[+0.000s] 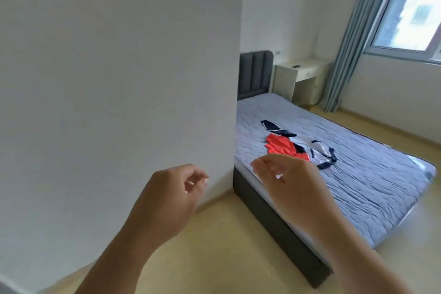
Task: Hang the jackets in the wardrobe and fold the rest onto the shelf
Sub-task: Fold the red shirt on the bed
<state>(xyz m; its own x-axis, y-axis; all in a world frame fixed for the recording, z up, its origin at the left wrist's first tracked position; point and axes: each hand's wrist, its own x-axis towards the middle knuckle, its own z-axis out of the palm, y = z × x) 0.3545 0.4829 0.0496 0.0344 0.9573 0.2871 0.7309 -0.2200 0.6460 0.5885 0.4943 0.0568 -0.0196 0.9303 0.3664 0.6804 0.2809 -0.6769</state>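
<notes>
A: Where are the clothes?

B: On the bed, in a loose cluster toward the middle of the mattress (362, 174). There is an orange garment (280, 147), crumpled, with a dark patch at its right edge. A navy garment (278, 128) with white stripes lies just behind it, touching its far corner. A white garment with navy trim (322, 155) lies just to the right of the orange one.

A: And the hands?

B: Both are raised in front of the person, bare, holding nothing. The left hand (167, 200) is seen against the white wall (119, 79), its fingers loosely curled inward with the thumb close to the fingertips. The right hand (292, 181) has its fingers loosely bent too, and they point left. In the view it covers the near edge of the orange garment, but it grips no cloth.

A: What surrounds the bed?

B: The mattress is grey-blue and quilted, on a dark base, with a dark padded headboard (255, 74) at the far end. Beside the headboard stands a pale desk (301, 79) with a small dark object on top, too small to identify. A blue-grey curtain (350, 43) hangs to the right of the desk, next to a bright window (417, 7). The floor (226, 246) is light yellow.
</notes>
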